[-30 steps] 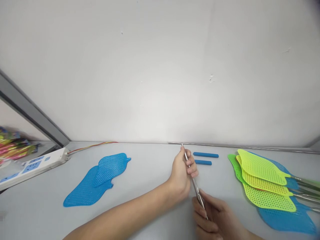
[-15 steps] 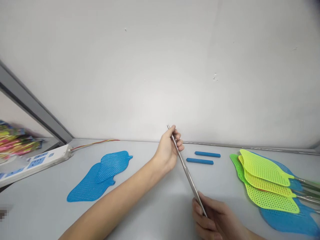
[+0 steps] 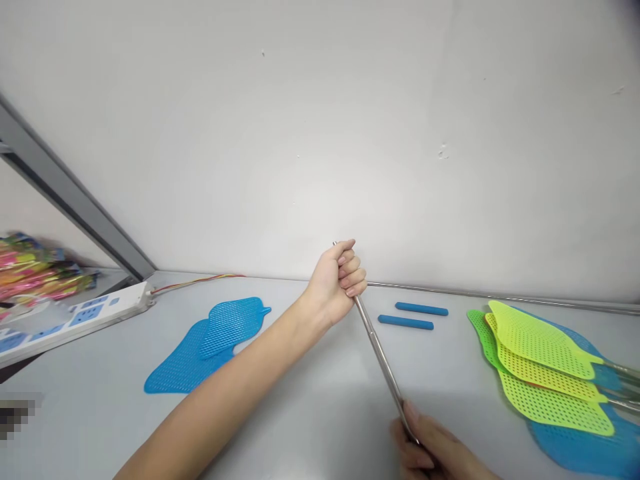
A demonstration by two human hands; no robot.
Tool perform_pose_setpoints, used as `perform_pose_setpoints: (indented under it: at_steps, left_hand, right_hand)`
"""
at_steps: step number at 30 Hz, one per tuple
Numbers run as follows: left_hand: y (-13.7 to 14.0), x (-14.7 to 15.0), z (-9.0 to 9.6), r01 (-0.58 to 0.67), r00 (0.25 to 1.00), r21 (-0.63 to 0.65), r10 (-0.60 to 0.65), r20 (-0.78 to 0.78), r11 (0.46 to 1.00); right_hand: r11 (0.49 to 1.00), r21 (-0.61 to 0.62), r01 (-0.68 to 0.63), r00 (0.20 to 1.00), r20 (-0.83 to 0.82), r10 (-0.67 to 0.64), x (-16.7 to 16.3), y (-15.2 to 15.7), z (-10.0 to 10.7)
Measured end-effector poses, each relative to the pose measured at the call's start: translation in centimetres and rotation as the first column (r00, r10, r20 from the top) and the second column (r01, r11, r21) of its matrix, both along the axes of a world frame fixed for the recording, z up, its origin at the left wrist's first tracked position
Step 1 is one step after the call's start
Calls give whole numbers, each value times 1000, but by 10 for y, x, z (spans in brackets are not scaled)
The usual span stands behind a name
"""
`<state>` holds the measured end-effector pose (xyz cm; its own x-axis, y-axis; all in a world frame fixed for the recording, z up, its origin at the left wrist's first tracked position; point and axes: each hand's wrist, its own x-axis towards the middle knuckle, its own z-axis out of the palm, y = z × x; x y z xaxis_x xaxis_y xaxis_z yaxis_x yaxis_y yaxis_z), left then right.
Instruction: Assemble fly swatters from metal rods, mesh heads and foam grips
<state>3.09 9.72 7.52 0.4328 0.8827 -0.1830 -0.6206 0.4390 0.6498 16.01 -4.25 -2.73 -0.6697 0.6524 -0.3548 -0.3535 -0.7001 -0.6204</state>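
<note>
A thin metal rod [image 3: 379, 355] slants across the middle of the view, made of a wider and a narrower section. My left hand [image 3: 340, 277] is wrapped in a fist round its upper part, with the tip poking out above the thumb. Lower down, my right hand [image 3: 430, 443] grips the bottom end, which is hidden in its fingers. Just right of my left hand, two blue handle sleeves [image 3: 405, 323] lie on the grey table [image 3: 320, 407]. Two blue perforated fly swatter heads [image 3: 235, 327] lie overlapping beyond my left forearm, which covers part of one.
Yellow-green and blue fly swatters [image 3: 555, 400] with metal rods are stacked on the right. A white power strip [image 3: 85, 317] with a thin cable lies at the left, near colourful packets [image 3: 40, 267]. A pale wall [image 3: 320, 133] rises behind the table.
My left hand's fingers have closed fully round the upper rod, where they were looser before. My right hand keeps its hold at the bottom. The view has shifted slightly.
</note>
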Motion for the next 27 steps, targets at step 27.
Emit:
perform_pose_setpoints:
  at_steps: [27]
  left_hand:
    - [-12,15,-32,-77,980,-59,86,179,995]
  right_hand:
    - [999,-32,-34,998,-47,32,7,0,-1]
